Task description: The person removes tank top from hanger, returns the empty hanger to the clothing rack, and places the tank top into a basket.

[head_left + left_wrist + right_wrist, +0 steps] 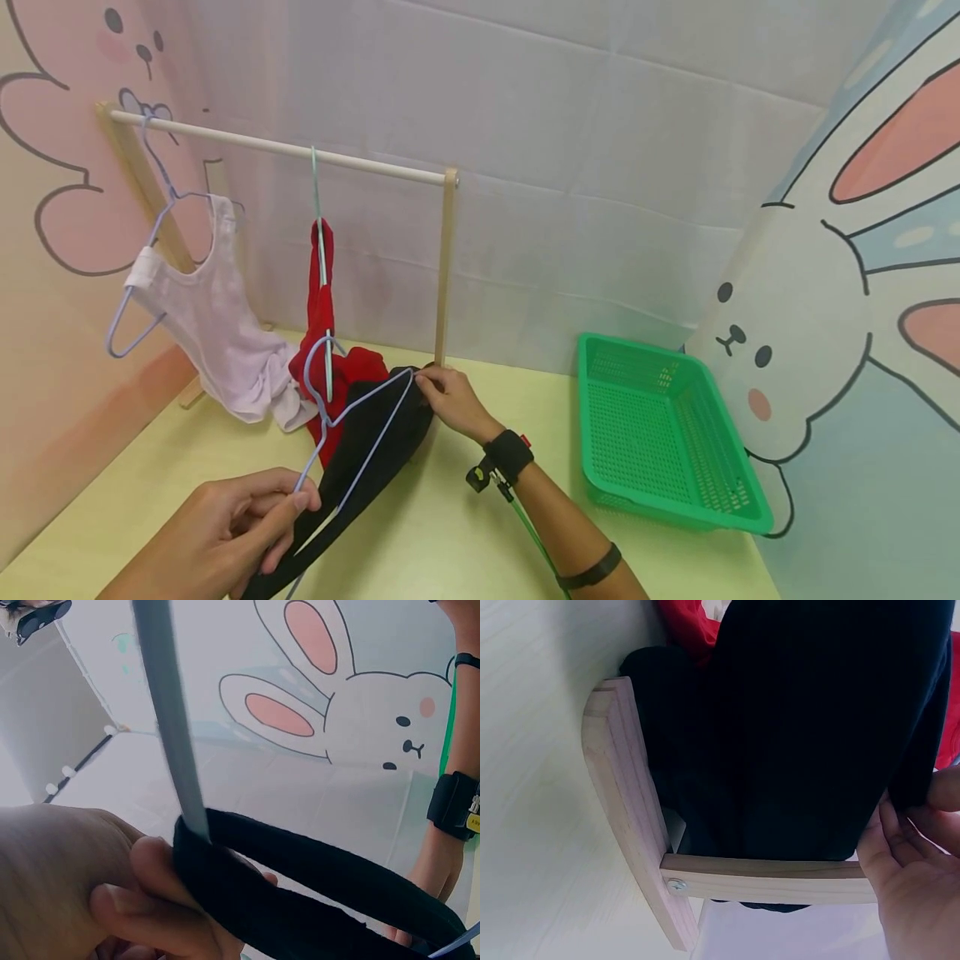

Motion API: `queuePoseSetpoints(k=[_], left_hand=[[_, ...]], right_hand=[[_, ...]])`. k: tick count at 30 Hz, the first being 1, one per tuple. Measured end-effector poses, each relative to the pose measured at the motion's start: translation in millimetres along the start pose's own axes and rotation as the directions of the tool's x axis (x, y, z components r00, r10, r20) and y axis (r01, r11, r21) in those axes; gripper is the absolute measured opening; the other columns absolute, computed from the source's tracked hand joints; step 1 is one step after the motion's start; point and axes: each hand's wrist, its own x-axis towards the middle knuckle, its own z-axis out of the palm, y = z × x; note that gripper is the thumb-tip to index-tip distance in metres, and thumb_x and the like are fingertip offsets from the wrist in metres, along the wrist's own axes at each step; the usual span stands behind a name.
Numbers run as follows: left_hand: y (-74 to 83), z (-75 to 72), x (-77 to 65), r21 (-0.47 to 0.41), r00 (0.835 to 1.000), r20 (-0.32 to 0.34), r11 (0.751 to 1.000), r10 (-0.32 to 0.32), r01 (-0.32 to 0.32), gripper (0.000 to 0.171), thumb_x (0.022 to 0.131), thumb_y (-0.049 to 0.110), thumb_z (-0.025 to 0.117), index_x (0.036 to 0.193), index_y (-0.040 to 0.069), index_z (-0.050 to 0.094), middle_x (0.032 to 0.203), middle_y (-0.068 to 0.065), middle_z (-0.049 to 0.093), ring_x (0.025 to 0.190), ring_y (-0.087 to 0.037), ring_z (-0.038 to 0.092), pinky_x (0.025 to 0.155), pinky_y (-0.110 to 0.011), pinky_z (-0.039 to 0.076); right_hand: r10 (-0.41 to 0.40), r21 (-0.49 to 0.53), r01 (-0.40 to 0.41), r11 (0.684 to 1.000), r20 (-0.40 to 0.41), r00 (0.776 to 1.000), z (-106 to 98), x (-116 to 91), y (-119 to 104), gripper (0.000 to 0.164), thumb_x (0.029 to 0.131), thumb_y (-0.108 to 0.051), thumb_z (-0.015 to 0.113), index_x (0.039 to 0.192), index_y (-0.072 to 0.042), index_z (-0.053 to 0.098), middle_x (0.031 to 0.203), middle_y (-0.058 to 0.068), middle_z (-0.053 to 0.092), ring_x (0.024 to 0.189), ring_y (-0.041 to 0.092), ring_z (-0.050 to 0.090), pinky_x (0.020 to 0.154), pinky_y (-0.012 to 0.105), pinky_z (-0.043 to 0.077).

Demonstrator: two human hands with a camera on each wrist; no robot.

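Note:
My left hand [225,525] pinches one arm of a lavender wire hanger [324,417], at the front left. In the left wrist view, a narrow strap of a black garment [262,904] loops around the hanger beside the fingers. My right hand [457,404] pinches the black cloth at the hanger's far end, near the rack's right post. Seen from the right wrist, the black garment [802,727] hangs in front of the wooden base [772,881], and thumb and fingers [881,847] meet on its edge.
A white rail [277,147] on wooden posts carries a white tank top [217,308] on a lavender hanger and a red garment [321,300] on a pale green one. At the right stands a green basket [588,417]. Walls with printed cartoon animals enclose the yellow table [517,383].

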Motion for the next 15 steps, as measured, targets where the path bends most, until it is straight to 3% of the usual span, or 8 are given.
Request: queuePoseSetpoints(k=[2, 9, 15], left_hand=[[0.1, 0.3, -0.3, 0.018, 1.0, -0.017, 1.0, 0.007, -0.007, 0.017, 0.109, -0.003, 0.056, 0.115, 0.006, 0.068, 0.067, 0.005, 0.059, 0.039, -0.008, 0.045, 0.036, -0.026, 0.04], [2.5, -1.6, 0.3, 0.016, 0.998, -0.014, 0.998, -0.054, 0.054, 0.013, 0.11, 0.002, 0.056, 0.115, 0.004, 0.068, 0.067, 0.006, 0.06, 0.04, -0.009, 0.045, 0.036, -0.028, 0.042], [1.6, -2.5, 2.9, 0.002, 1.0, 0.002, 1.0, -0.02, 0.02, 0.017, 0.111, -0.002, 0.052, 0.119, 0.001, 0.066, 0.069, 0.003, 0.06, 0.043, -0.011, 0.049, 0.04, -0.029, 0.045]], right_hand=[[0.012, 0.002, -0.012, 1.0, 0.007, 1.0, -0.1, -1.1, -1.6, 0.027, 0.111, -0.01, 0.054, 0.117, 0.005, 0.076, 0.104, 0.018, 0.073, 0.082, 0.016, 0.068, 0.076, 0.026, 0.057], [0.021, 0.016, -0.022, 1.0, 0.026, 0.999, 0.1, -6.3, -5.5, 0.028, 0.111, -0.009, 0.054, 0.123, 0.007, 0.074, 0.113, 0.02, 0.074, 0.084, 0.021, 0.072, 0.077, 0.026, 0.058], [0.004, -0.01, -0.003, 1.0, 0.069, 0.998, 0.7, -9.9, -10.4, 0.027, 0.109, -0.006, 0.054, 0.124, 0.004, 0.075, 0.107, 0.016, 0.071, 0.088, 0.015, 0.059, 0.08, 0.027, 0.051]])
